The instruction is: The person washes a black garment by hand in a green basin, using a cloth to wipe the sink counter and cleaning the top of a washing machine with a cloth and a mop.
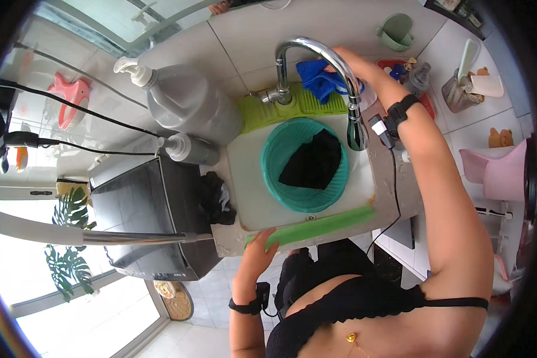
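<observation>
My right hand [347,60] reaches behind the curved chrome faucet [317,44], its fingers on a blue cloth [322,80] above the light green ridged mat [304,103]. My left hand [260,253] rests with fingers apart at the green strip [313,228] along the sink's front edge, holding nothing. Between my hands, a teal plastic basin [273,179] stands in the white sink [246,179]. A black cloth [315,163] lies in the basin. The faucet's spout hangs over the basin's right side. Part of my right hand is hidden by the faucet.
Left of the sink stand a large grey pump jug [192,103], a smaller pump bottle [190,149] and a dark top-lid appliance [134,201]. A crumpled black cloth [217,199] lies beside the sink. A cable [396,192] hangs from my right wrist over the counter's right side.
</observation>
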`<action>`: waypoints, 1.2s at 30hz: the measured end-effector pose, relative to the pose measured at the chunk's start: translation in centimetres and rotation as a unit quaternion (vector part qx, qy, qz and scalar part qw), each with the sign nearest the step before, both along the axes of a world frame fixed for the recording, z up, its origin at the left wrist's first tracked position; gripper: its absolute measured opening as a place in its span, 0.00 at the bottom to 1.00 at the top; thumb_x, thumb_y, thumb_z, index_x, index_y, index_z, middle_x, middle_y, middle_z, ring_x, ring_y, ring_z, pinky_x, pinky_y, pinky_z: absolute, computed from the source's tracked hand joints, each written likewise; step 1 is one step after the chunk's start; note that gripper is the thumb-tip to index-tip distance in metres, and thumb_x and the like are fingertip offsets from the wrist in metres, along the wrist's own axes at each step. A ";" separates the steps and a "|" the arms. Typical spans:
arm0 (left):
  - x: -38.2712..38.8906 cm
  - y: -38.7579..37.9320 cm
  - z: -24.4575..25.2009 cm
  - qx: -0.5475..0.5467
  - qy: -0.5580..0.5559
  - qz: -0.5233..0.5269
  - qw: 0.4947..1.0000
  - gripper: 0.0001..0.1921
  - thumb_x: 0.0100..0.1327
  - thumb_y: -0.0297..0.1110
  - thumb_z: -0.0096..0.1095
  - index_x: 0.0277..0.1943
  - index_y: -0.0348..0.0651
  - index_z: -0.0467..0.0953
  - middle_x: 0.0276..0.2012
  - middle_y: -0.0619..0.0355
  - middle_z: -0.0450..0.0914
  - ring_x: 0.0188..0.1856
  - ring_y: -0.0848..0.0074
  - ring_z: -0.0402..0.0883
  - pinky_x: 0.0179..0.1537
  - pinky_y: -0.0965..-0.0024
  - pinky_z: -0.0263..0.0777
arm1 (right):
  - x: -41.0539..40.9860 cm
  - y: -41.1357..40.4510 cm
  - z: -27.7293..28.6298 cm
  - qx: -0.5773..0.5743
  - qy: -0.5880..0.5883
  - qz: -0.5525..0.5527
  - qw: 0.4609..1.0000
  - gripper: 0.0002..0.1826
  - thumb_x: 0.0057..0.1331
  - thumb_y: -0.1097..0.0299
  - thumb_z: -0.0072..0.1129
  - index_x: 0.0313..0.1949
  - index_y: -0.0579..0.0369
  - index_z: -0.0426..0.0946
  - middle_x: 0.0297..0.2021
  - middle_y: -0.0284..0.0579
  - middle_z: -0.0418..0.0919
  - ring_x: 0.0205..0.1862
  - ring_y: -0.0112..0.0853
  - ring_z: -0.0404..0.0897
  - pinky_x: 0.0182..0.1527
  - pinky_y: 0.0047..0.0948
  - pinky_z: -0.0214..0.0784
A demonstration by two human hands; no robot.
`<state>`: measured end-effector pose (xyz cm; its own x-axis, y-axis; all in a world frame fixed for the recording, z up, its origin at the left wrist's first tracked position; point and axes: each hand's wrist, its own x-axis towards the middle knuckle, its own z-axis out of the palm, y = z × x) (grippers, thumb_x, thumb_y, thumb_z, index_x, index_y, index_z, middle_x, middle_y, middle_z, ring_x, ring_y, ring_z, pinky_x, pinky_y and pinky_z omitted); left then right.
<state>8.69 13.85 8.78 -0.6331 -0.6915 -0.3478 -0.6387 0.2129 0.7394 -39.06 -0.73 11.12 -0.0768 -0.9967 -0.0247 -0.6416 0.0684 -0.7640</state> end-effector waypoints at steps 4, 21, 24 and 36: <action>-0.8 -0.9 0.1 -0.014 0.002 -0.019 1.000 0.17 0.52 0.31 0.55 0.46 0.38 0.68 0.43 0.45 0.73 0.46 0.54 0.70 0.46 0.62 0.64 | 0.6 0.6 -2.1 -0.176 0.145 0.028 0.973 0.11 0.51 0.68 0.58 0.34 0.58 0.71 0.32 0.46 0.75 0.34 0.29 0.72 0.37 0.29 0.64; -7.1 -10.8 -12.2 0.284 -0.044 0.146 0.947 0.24 0.51 0.28 0.56 0.47 0.26 0.54 0.27 0.42 0.75 0.22 0.62 0.79 0.19 0.67 0.76 | 8.7 18.3 1.8 -0.086 -0.280 -0.237 0.926 0.23 0.56 0.67 0.54 0.51 0.56 0.64 0.42 0.39 0.71 0.43 0.25 0.71 0.40 0.23 0.63; -7.8 -11.3 -11.0 0.238 -0.105 0.100 0.960 0.21 0.52 0.27 0.56 0.45 0.27 0.56 0.27 0.41 0.74 0.22 0.60 0.79 0.17 0.67 0.75 | 11.2 16.6 3.8 -0.117 -0.083 -0.162 0.976 0.20 0.52 0.69 0.57 0.46 0.58 0.68 0.37 0.43 0.72 0.39 0.32 0.73 0.40 0.28 0.63; -7.2 -9.8 -9.5 0.315 -0.031 0.204 0.926 0.20 0.53 0.29 0.57 0.47 0.33 0.59 0.31 0.47 0.74 0.21 0.65 0.78 0.17 0.70 0.75 | 18.2 13.0 1.8 -0.141 0.032 -0.196 0.970 0.15 0.49 0.66 0.60 0.30 0.59 0.65 0.26 0.46 0.70 0.29 0.41 0.70 0.32 0.37 0.61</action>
<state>1.47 4.02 -0.73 -0.3280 -0.5164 -0.7911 -0.6168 -0.5172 0.5933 -20.88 12.30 12.87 -0.4439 -0.8570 0.2617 -0.6557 0.1116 -0.7467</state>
